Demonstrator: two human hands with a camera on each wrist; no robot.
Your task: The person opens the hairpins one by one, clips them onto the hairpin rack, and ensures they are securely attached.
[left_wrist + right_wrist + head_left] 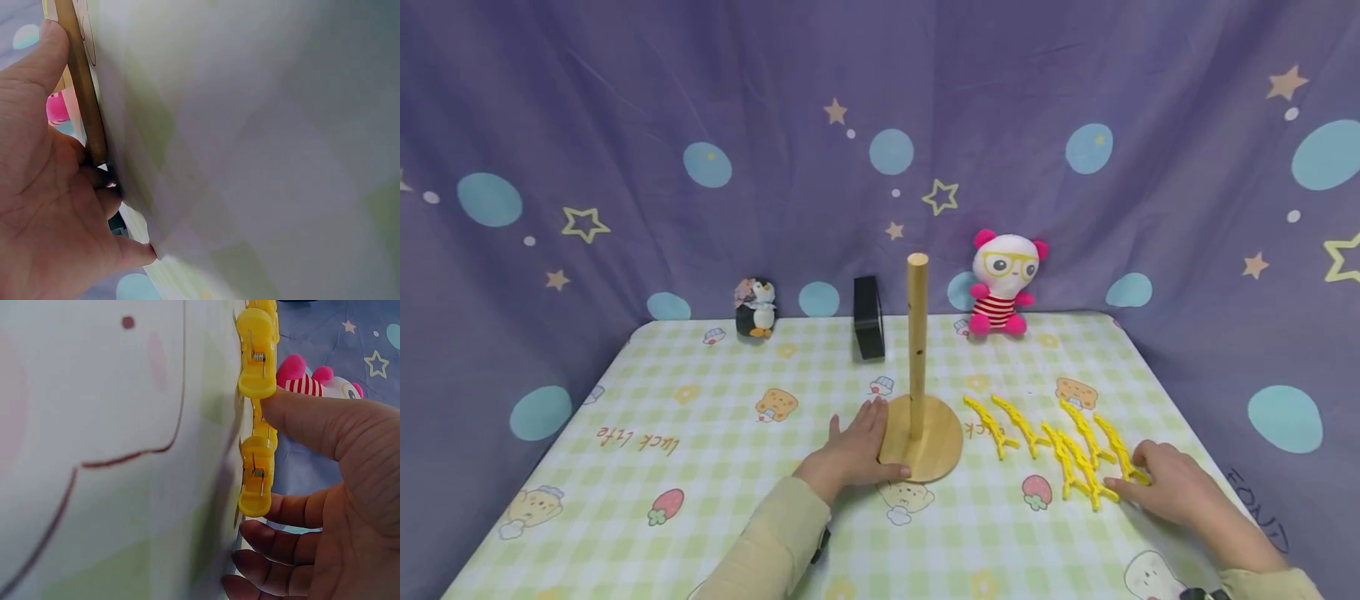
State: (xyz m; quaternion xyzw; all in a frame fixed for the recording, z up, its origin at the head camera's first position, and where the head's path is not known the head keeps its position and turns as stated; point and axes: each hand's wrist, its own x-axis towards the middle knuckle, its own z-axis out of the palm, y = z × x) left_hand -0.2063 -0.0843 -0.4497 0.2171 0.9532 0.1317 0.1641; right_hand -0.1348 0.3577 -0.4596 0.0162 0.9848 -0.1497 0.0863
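Observation:
A wooden stand, with a round base (936, 454) and an upright dowel (917, 350) that has small holes, stands mid-table. My left hand (853, 450) grips the base's left rim, thumb at the near edge and fingers along the side. In the left wrist view the base's edge (84, 94) runs between thumb and fingers. Several long yellow spring clips (1078, 462) lie loosely grouped to the right of the stand. Beside the rightmost clips rests my right hand (1176, 483), thumb and forefinger apart at their ends. The right wrist view shows metal springs on the clips (256, 472).
Along the table's back edge stand a penguin figure (756, 310), a black box-like object (868, 318) and a pink-and-white panda plush (1003, 283). A green-checked cloth (737, 467) covers the table. A purple curtain (775, 217) hangs behind and at the sides.

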